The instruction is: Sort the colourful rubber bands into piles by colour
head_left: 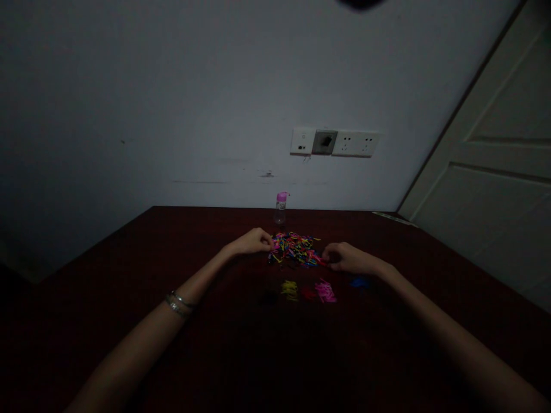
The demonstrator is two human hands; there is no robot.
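Observation:
A mixed heap of small, thin coloured loops that look like rubber bands (296, 248) lies on the dark table. My left hand (255, 241) is at the heap's left edge, thumb and finger pinched together against it; what lies between them is too small to tell. At the right edge, my right hand (344, 257) has its fingers curled in, with red bands beside the fingertips. Nearer me are separate little piles: yellow bands (290, 290), dim red bands (307, 293), pink bands (325, 291) and blue bands (359, 283). A faint dark pile (268, 297) sits left of the yellow one.
Behind the heap a clear bottle with a pink cap (280, 207) stands upright. The dark reddish table (206, 223) meets a pale wall (193, 115) carrying sockets (355, 144). A white panelled door (495, 155) rises at the right. The light is dim.

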